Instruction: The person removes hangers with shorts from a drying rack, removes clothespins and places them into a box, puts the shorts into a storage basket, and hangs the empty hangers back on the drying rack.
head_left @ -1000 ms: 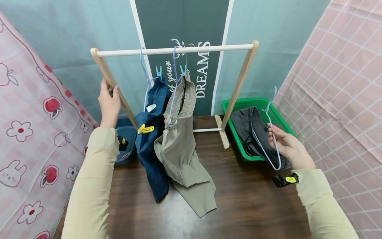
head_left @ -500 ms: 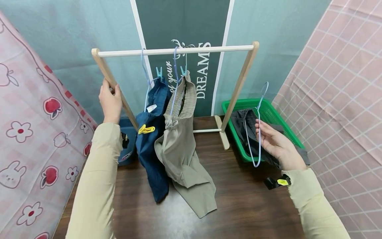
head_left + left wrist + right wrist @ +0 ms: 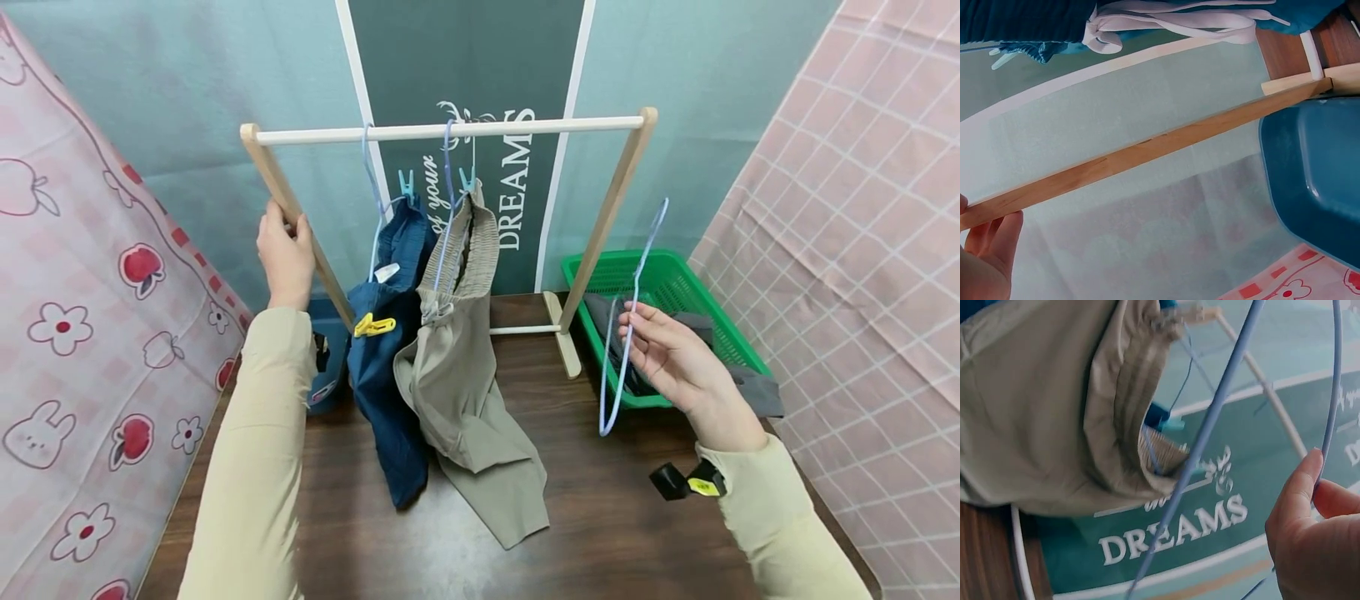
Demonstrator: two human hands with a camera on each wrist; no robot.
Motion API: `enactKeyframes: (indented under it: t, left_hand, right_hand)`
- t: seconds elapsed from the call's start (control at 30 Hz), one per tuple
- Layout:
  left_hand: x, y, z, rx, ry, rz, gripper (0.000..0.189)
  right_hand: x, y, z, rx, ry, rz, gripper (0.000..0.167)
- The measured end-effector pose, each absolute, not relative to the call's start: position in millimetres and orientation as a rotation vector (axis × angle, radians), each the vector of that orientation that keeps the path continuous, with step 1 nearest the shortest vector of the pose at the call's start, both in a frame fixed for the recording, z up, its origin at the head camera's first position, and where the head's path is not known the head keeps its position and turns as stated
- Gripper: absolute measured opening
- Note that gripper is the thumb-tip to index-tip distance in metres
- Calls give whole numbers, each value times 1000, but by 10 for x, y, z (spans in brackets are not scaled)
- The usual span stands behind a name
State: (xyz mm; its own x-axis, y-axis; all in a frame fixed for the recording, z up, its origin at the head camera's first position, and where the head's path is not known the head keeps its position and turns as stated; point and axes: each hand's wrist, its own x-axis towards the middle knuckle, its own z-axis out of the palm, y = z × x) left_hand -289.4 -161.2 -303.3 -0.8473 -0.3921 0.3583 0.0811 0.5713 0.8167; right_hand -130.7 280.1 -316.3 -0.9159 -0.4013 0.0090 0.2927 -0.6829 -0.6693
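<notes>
My left hand (image 3: 287, 260) grips the left wooden post (image 3: 1110, 164) of a small clothes rack (image 3: 532, 127). In my right hand (image 3: 684, 367), thumb and fingertips pinch the side of a pale blue clothes hanger (image 3: 636, 279). It is upright with nothing on it, at the front left of a green basket. Dark grey trousers (image 3: 759, 392) lie in that basket, one end over its edge. From the rack's white bar hang navy blue trousers (image 3: 386, 425) and beige trousers (image 3: 457, 392), each on its own hanger, their legs reaching the table.
The green basket (image 3: 678, 285) stands right of the rack's right foot (image 3: 562, 337). A blue basin (image 3: 1291, 187) sits at the left post's base. Light blue clips (image 3: 406, 183) and a yellow clip (image 3: 372, 326) are on the hanging trousers. Patterned cloths flank both sides.
My right hand has moved left with the hanger, away from the dark trousers, which have dropped back into and over the basket. My left hand stays on the post.
</notes>
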Motion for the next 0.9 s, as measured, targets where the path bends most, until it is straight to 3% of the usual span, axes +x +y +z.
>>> enactKeyframes:
  t: [0.37,0.9]
  left_hand:
    - [-2875,-1585,-3050,267,-2266,-1258,40]
    - [-2899,-1573,-3074,258,-2295,-1243,40]
  right_hand:
    - [-1181,2536,-3072,-347,1208,-2448,21]
    - [-1350,2426,-2643,-472,1469,-2450,18]
